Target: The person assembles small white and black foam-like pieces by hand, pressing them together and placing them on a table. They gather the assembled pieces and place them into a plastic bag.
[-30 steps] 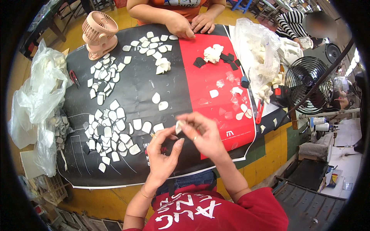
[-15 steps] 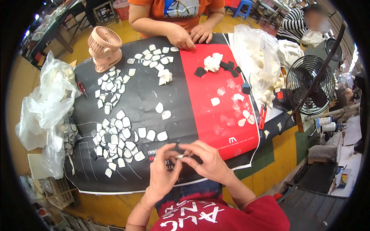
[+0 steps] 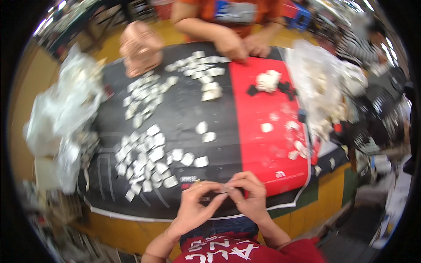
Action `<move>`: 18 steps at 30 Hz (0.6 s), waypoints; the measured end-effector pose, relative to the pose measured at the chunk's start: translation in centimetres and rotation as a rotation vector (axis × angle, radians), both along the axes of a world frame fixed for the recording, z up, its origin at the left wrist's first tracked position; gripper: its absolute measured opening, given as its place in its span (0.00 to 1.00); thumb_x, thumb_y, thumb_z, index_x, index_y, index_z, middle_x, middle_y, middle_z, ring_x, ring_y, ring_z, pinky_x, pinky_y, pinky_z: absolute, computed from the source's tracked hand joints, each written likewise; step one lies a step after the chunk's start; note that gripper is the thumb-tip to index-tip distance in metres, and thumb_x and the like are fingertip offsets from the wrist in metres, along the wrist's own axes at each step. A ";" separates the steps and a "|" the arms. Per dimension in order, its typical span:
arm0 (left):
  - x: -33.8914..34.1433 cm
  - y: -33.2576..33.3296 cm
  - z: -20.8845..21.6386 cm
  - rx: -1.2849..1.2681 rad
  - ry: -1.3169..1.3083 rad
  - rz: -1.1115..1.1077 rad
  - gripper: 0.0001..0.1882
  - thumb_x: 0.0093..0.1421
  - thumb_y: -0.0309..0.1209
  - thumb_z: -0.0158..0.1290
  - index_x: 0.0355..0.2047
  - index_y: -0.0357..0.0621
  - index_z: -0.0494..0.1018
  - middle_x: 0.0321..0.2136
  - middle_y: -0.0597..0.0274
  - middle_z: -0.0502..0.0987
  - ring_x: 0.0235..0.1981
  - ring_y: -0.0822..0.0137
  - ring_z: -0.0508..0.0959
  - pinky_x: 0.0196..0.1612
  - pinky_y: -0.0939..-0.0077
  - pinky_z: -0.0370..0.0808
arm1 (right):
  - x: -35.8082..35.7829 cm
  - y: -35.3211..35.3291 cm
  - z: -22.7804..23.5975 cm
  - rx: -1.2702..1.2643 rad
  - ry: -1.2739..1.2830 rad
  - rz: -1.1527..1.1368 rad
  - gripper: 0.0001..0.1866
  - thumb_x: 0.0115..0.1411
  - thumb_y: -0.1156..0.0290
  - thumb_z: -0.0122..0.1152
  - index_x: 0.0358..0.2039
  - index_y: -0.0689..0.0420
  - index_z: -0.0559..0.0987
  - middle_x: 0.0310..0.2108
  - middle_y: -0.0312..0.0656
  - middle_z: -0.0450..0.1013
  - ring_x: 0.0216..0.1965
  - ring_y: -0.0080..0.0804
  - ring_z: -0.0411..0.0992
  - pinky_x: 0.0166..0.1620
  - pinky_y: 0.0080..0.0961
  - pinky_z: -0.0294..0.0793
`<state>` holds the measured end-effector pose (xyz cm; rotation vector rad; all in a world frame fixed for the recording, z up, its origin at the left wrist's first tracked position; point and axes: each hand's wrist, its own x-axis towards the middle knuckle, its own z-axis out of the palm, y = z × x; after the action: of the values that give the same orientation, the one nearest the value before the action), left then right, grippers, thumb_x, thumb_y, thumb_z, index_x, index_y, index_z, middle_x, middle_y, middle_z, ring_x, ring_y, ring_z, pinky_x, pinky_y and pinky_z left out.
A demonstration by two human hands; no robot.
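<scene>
Well, in the head view the piece [image 3: 225, 189] is over the near part of the tabletop [image 3: 184, 105], where the left hand [image 3: 196, 206] and right hand [image 3: 251, 197] both have their grip closed on it. It seems to lie roughly crosswise, but blur and covering fingers leave its long axis and pointed direction uncertain. The pink fan [image 3: 140, 48] is smeared; the co-worker [image 3: 237, 13] is cut off above.
</scene>
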<state>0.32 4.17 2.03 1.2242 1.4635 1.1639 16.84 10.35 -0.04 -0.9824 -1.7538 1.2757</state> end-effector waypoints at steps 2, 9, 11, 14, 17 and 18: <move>-0.3 -0.2 -0.1 -0.019 -0.070 0.016 0.08 0.57 0.22 0.62 0.38 0.35 0.79 0.33 0.57 0.82 0.36 0.67 0.81 0.41 0.74 0.77 | -0.5 -0.3 -0.3 -0.091 0.145 -0.028 0.06 0.56 0.81 0.67 0.35 0.62 0.82 0.35 0.43 0.75 0.38 0.31 0.75 0.41 0.25 0.75; -1.5 -1.3 -1.4 0.190 0.191 -0.024 0.06 0.58 0.29 0.60 0.33 0.40 0.77 0.29 0.61 0.76 0.31 0.58 0.77 0.38 0.66 0.70 | -0.9 0.0 0.6 -0.028 0.056 0.055 0.27 0.47 0.67 0.79 0.45 0.64 0.78 0.36 0.41 0.72 0.36 0.29 0.71 0.42 0.24 0.72; -1.5 -1.7 -1.6 0.220 0.290 -0.040 0.05 0.58 0.29 0.59 0.32 0.41 0.76 0.30 0.60 0.74 0.34 0.58 0.76 0.40 0.64 0.69 | -0.6 0.2 1.2 0.031 -0.116 0.130 0.21 0.47 0.70 0.79 0.40 0.64 0.80 0.33 0.42 0.75 0.32 0.29 0.73 0.37 0.24 0.73; -1.6 -2.1 -1.7 0.254 0.389 -0.056 0.05 0.56 0.29 0.58 0.31 0.41 0.76 0.31 0.58 0.73 0.38 0.58 0.75 0.42 0.64 0.67 | -0.4 0.6 1.9 0.025 -0.267 0.202 0.09 0.50 0.78 0.74 0.31 0.64 0.83 0.28 0.44 0.78 0.27 0.31 0.76 0.32 0.24 0.73; -1.7 -2.4 -1.8 0.220 0.396 -0.083 0.06 0.56 0.29 0.59 0.31 0.41 0.76 0.30 0.58 0.73 0.38 0.57 0.75 0.42 0.62 0.67 | -0.4 0.6 2.2 0.039 -0.290 0.270 0.09 0.50 0.78 0.73 0.32 0.65 0.83 0.28 0.45 0.79 0.29 0.32 0.77 0.34 0.23 0.74; -1.7 -2.5 -1.8 0.207 0.454 -0.099 0.06 0.56 0.30 0.60 0.32 0.44 0.77 0.33 0.60 0.75 0.36 0.59 0.76 0.43 0.64 0.69 | -0.3 0.6 2.3 -0.003 -0.280 0.282 0.07 0.52 0.79 0.72 0.32 0.65 0.83 0.29 0.45 0.79 0.30 0.34 0.78 0.34 0.24 0.75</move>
<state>-1.43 1.65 0.24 1.7712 1.6105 1.0310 16.51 10.98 2.23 -0.9778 -2.1677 1.3641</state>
